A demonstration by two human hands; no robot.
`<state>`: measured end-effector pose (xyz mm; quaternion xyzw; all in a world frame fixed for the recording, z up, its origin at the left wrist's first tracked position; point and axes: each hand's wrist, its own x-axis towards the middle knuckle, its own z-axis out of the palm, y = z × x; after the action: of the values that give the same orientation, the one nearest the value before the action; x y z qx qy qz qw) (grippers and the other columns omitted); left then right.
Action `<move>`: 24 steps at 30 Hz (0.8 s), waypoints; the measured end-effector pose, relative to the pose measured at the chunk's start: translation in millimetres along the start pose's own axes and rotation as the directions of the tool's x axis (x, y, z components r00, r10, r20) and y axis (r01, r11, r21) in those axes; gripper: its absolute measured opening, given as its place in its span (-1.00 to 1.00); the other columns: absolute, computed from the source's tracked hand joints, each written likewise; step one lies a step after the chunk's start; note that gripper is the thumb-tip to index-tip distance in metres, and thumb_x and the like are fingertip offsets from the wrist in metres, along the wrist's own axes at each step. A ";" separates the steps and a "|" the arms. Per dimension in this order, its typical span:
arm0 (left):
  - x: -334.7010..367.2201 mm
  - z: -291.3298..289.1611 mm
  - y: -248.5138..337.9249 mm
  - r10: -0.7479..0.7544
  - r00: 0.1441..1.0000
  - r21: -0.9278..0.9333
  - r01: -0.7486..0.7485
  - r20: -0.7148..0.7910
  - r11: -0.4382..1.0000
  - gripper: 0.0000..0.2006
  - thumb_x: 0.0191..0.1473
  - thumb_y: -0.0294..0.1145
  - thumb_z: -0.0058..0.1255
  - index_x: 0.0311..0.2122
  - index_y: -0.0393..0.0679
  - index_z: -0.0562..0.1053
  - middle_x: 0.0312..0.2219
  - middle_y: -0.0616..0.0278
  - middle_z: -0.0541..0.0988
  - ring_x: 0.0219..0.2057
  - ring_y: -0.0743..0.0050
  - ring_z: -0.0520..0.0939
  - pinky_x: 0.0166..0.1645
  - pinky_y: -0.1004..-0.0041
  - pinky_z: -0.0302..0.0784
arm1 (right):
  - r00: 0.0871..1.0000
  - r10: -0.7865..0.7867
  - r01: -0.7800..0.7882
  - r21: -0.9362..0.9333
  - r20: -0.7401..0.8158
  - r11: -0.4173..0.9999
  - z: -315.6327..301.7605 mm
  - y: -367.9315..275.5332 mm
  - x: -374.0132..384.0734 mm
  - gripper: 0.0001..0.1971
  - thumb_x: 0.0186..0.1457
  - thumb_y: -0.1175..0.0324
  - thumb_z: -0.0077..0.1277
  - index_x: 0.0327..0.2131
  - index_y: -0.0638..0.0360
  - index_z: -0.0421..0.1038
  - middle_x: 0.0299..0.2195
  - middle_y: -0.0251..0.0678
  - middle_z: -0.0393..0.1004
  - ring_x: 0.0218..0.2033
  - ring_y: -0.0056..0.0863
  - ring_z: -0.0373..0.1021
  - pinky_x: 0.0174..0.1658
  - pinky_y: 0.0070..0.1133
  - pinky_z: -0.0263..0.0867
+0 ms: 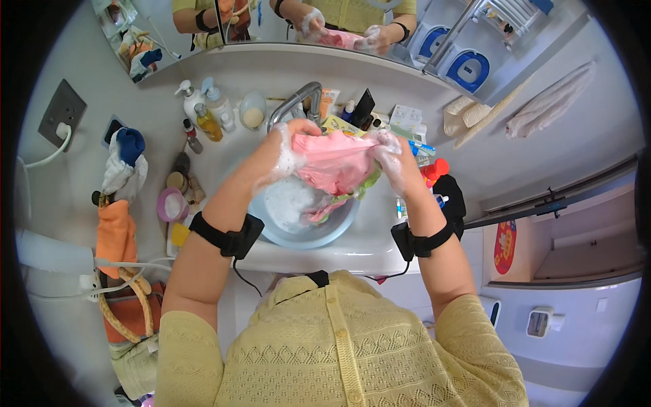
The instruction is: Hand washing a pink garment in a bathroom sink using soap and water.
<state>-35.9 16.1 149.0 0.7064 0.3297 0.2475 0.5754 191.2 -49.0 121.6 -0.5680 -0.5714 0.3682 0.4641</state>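
Observation:
A wet pink cloth (336, 159), probably a garment, is stretched between my two hands above a light blue basin (339, 234). Part of it hangs down into the basin, with a green patch showing at its lower right. My left hand (293, 146) grips the cloth's left side, its wrist coated in suds. Foam covers much of my right hand (391, 154), which is closed on the right end. White suds (288, 203) float in the basin's water. Just behind my left hand rises the metal faucet (298, 102).
Pump bottles (218, 105) and a soap dish (253, 112) line the back left of the sink counter (369, 254). Tubes and small bottles crowd behind the faucet and to the right, near a red-capped bottle (435, 169). A pink cup (173, 205) stands left. The mirror (325, 51) runs along the back.

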 end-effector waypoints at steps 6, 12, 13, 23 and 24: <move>10.5 4.0 9.5 0.195 0.933 -0.585 -0.344 -0.303 0.735 -0.61 -0.15 -0.50 0.00 -0.14 -0.26 0.26 -0.23 0.20 0.42 -0.22 0.43 0.44 -0.10 0.46 0.33 | 0.989 0.115 -0.145 0.730 0.091 0.668 0.5 -44.4 4.2 -0.70 -0.14 0.51 -0.17 -0.23 0.32 0.26 -0.29 -0.27 0.34 -0.25 -0.50 0.29 -0.15 -0.62 0.20; -5.0 54.1 -49.0 -0.040 0.986 -0.859 0.161 0.162 0.486 -0.57 -0.08 -0.31 0.00 -0.09 -0.23 0.24 -0.20 0.16 0.38 -0.16 0.45 0.39 -0.05 0.47 0.28 | 0.977 0.091 -0.212 0.837 0.193 0.504 6.9 -42.8 16.0 -0.74 -0.06 0.51 -0.14 -0.21 0.29 0.26 -0.27 -0.26 0.35 -0.23 -0.49 0.32 -0.15 -0.59 0.24; -7.5 55.0 -59.4 -0.081 0.990 -0.638 0.135 0.114 0.758 -0.57 -0.08 -0.29 0.00 -0.10 -0.26 0.25 -0.22 0.17 0.38 -0.20 0.49 0.40 -0.11 0.49 0.31 | 0.977 0.089 -0.211 0.840 0.193 0.501 8.2 -42.5 15.2 -0.74 -0.06 0.51 -0.14 -0.21 0.29 0.26 -0.27 -0.26 0.35 -0.23 -0.49 0.32 -0.15 -0.59 0.24; -10.8 42.3 -61.2 -0.082 0.997 -0.711 0.050 -0.012 0.702 -0.64 -0.01 -0.32 -0.10 -0.14 -0.34 0.27 -0.31 0.13 0.45 -0.32 0.38 0.51 -0.23 0.45 0.44 | 0.927 0.263 -0.366 0.480 0.269 0.798 -28.9 2.9 5.7 -0.51 -0.25 0.53 -0.16 -0.10 0.28 0.25 -0.22 -0.29 0.34 -0.19 -0.53 0.27 -0.12 -0.64 0.20; -10.8 40.2 -63.1 -0.089 0.972 -0.733 0.221 0.216 0.643 -0.61 0.02 -0.30 -0.15 -0.08 -0.32 0.23 -0.26 0.11 0.44 -0.26 0.35 0.49 -0.17 0.42 0.41 | 0.927 0.264 -0.365 0.485 0.265 0.795 -25.9 6.6 7.1 -0.51 -0.25 0.53 -0.16 -0.10 0.28 0.25 -0.22 -0.29 0.34 -0.19 -0.53 0.27 -0.12 -0.64 0.20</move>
<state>-25.1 -10.5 79.1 0.3915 0.2098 0.2538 0.8593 218.4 -44.2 123.9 -0.4700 -0.3858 0.6331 0.4790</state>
